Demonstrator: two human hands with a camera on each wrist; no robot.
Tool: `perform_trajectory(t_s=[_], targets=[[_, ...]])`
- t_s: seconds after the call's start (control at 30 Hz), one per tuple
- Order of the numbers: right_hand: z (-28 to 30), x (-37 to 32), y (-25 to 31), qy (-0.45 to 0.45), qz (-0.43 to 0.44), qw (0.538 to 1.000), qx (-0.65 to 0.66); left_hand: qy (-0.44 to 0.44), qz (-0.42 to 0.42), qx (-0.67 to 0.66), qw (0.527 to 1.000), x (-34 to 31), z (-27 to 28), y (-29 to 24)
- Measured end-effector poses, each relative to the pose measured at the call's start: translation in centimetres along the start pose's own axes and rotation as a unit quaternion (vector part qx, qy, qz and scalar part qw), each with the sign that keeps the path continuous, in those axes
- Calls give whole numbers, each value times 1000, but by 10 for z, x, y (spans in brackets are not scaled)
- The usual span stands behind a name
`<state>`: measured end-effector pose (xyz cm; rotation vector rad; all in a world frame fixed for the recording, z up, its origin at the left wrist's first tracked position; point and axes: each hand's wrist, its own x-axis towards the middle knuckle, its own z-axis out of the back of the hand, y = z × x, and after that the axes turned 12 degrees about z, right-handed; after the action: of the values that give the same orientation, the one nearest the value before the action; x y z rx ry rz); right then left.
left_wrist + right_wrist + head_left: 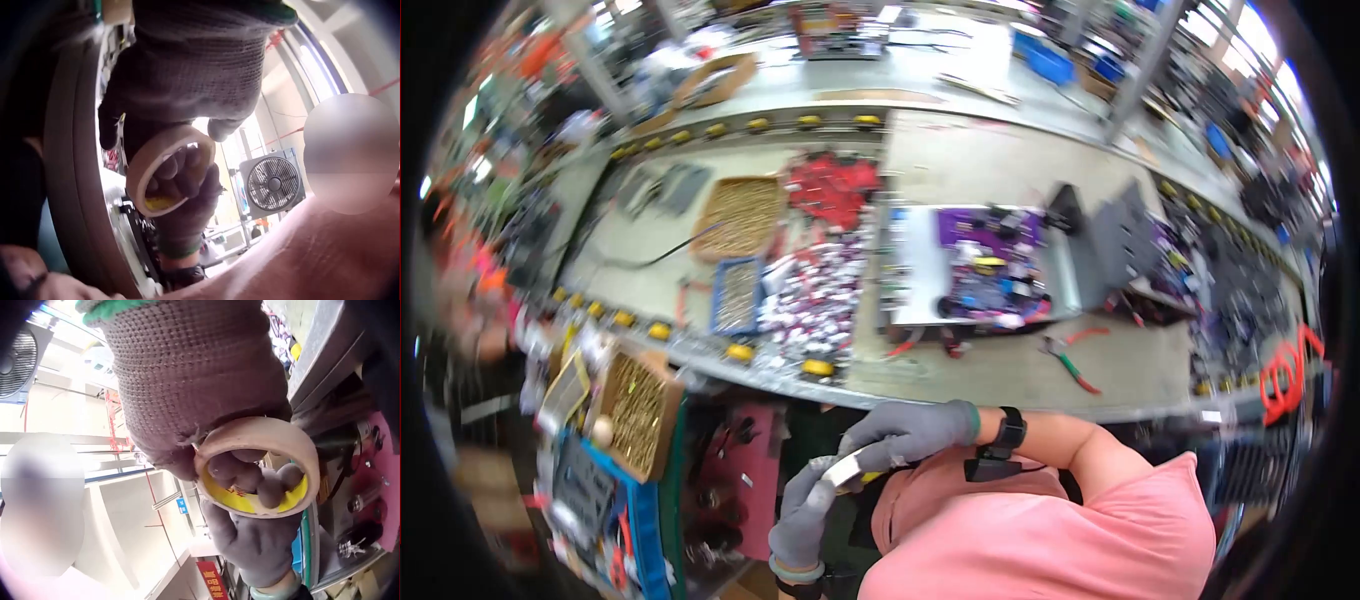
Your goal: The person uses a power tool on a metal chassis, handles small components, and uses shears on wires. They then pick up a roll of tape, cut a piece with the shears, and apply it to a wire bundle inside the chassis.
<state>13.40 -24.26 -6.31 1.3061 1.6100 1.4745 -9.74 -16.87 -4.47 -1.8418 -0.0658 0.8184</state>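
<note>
Both hands wear grey knit gloves and hold one roll of tape (pixel 843 470) between them, low in front of the body in the head view. My left hand (pixel 802 522) grips the roll from the lower left, and my right hand (pixel 915 430) grips it from the upper right. Up close in the right wrist view, the pale ring of the roll (pixel 300 440) has a yellow inner core, with several gloved fingertips inside its hole. In the left wrist view the ring (pixel 139 178) stands tilted between the two gloves.
Beyond the hands runs a workbench (pixel 1020 375) with green-and-red pliers (pixel 1070 365), a white tray of purple parts (pixel 920 270), loose small pieces (pixel 810 310) and a box of brass-coloured parts (pixel 740 205). At the left stands a carton (pixel 665 425) of similar parts.
</note>
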Motion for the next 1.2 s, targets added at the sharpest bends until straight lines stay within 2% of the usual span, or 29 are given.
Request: perform_trajectory(t_s=[0.03, 0.1, 0.13, 0.17, 0.2, 0.23, 0.27, 0.33, 0.4, 0.43, 0.47, 0.5, 0.53, 0.57, 0.6, 0.63, 0.67, 0.7, 0.73, 0.8, 0.83, 0.9, 0.93, 1.0, 1.07, 1.1, 1.13, 1.2], targets=[[-1, -11, 10, -14, -18, 1000, -21, 50, -14, -24, 998, 11, -2, -1], [-7, -42, 7, -105, -5, 994, -35, 113, 14, 11, 993, 31, -7, -4], [-11, -53, 3, -151, 9, 988, -43, 136, 28, 34, 990, 37, -11, -5], [-15, -67, 0, -221, -16, 973, -69, 136, 71, 77, 985, 40, -23, -22], [-16, -84, -5, -234, -16, 970, -67, 147, 78, 83, 983, 51, -30, -20], [-17, -105, -9, -281, -13, 916, -286, 160, 91, 90, 979, 63, -37, -12], [-21, -126, -11, -311, -13, 815, -489, 171, 105, 98, 975, 73, -44, -8], [-23, -172, -1, -345, -152, 680, -629, 168, 108, 121, 972, 87, -62, -12], [-11, -219, 2, -421, -80, 575, -697, 167, 116, 107, 973, 98, -72, -10], [-10, -233, 14, -408, -189, 554, -701, 158, 120, 107, 974, 101, -79, -6], [-10, -244, 25, -388, -293, 526, -698, 173, 109, 42, 978, 104, -86, -2], [-9, -256, 25, -386, -286, 532, -697, 188, 95, -22, 977, 105, -91, 2], [-7, -268, 24, -362, -322, 555, -677, 179, 92, -20, 979, 105, -94, 6], [-4, -274, 23, -335, -357, 574, -656, 147, -46, 113, 982, 105, -98, 11], [-1, -275, 26, -332, -350, 578, -658, 109, -180, 242, 947, 104, -99, 13], [-1, -275, 29, -310, -373, 582, -653, 194, -101, 159, 963, 103, -96, 10], [1, -274, 34, -286, -395, 584, -649, 186, -103, 160, 964, 100, -95, 10], [6, -270, 42, -261, -421, 581, -646, 244, -33, 39, 968, 94, -93, 10], [11, -268, 49, -255, -414, 585, -649, 296, 38, -85, 951, 88, -91, 11], [21, -269, 57, -223, -411, 615, -635, 262, 8, -45, 964, 79, -88, 18], [25, -278, 54, -220, -365, 613, -666, 244, -22, -11, 969, 73, -88, 19], [33, -291, 50, -223, -361, 623, -657, 210, -77, 18, 975, 63, -92, 20], [36, -292, 51, -235, -366, 627, -647, 198, -78, 15, 977, 61, -90, 21], [28, -282, 52, -228, -331, 622, -672, 172, -137, 82, 972, 57, -87, 25], [16, -277, 47, -225, -389, 592, -669, 140, -147, 90, 975, 53, -87, 31], [7, -272, 43, -260, -335, 573, -701, 116, -154, 100, 976, 51, -87, 34], [2, -270, 40, -259, -335, 572, -703, 116, -155, 98, 976, 50, -88, 36], [-8, -265, 33, -326, -257, 576, -704, 85, -150, 102, 980, 47, -89, 39]])
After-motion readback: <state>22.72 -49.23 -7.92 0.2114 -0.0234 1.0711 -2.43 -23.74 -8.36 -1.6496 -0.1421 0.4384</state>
